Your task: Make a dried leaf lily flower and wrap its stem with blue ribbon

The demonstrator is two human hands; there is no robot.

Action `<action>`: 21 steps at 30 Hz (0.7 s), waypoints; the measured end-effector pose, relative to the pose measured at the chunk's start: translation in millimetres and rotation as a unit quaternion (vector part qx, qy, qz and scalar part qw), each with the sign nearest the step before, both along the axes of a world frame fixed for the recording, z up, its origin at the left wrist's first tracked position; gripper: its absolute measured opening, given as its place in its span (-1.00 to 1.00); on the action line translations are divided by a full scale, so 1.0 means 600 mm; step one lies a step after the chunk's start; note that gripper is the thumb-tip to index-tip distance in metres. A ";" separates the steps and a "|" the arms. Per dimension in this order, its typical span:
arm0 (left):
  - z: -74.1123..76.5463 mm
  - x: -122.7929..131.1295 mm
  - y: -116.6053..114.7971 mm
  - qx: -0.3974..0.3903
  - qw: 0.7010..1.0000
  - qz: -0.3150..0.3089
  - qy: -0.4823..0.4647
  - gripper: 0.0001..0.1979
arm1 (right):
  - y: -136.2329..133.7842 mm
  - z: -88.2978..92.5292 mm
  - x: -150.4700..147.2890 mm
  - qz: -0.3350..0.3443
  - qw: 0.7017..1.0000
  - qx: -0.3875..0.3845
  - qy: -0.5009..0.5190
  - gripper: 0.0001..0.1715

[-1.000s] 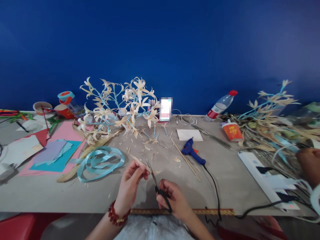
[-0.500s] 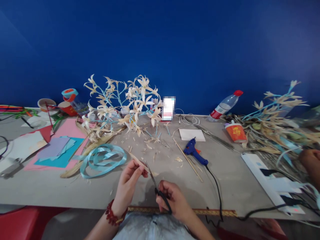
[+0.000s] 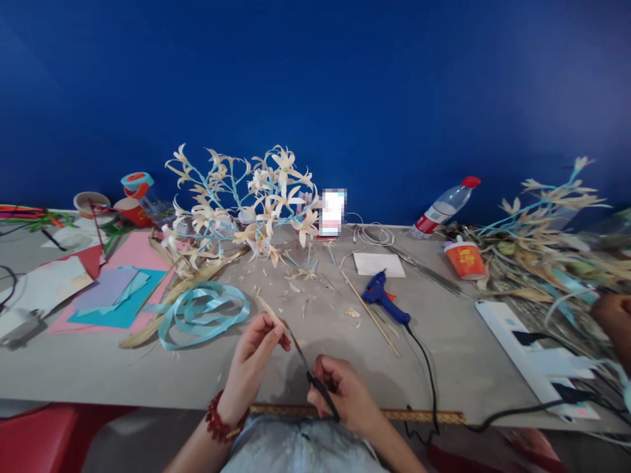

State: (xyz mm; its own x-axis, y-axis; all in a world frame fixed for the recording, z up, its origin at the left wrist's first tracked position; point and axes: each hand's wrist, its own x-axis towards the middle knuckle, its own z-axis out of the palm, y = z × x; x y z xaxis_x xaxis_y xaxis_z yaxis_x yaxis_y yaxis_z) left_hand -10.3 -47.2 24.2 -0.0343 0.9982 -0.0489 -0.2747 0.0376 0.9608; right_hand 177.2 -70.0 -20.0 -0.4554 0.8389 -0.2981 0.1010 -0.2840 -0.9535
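Note:
Between the thumb and fingers of my left hand [image 3: 259, 351] is a pale, narrow strip of dried husk [image 3: 269, 307], its far end pointing up and away. My right hand [image 3: 340, 394] grips black-handled scissors [image 3: 315, 381] by the loops. Their blades reach up to the strip, right beside my left fingertips; whether they are fully closed is hard to see. Beyond my hands stand husk flowers [image 3: 286, 197] on blue-wrapped stems. A coil of light blue ribbon [image 3: 204, 315] lies left of my left hand.
A blue glue gun [image 3: 387, 299] with a black cord lies right of thin sticks [image 3: 369, 312]. Further right are a power strip [image 3: 522, 361], a paper cup [image 3: 465, 259], a tilted bottle [image 3: 446, 207] and another person's hand [image 3: 614, 322]. Coloured paper [image 3: 111, 318] lies at left.
The scissor blades, slightly apart before, have come closer together at the strip. Both hands stay nearly in place.

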 end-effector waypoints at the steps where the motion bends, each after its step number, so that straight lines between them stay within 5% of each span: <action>1: -0.001 -0.001 -0.001 -0.003 1.000 0.003 0.000 -0.82 | 0.000 -0.001 0.001 0.001 1.000 0.005 -0.006 -0.49; 21: 0.002 -0.014 -0.002 -0.005 0.999 -0.037 0.008 -0.84 | 0.002 0.013 -0.003 0.013 0.998 -0.026 0.047 -0.33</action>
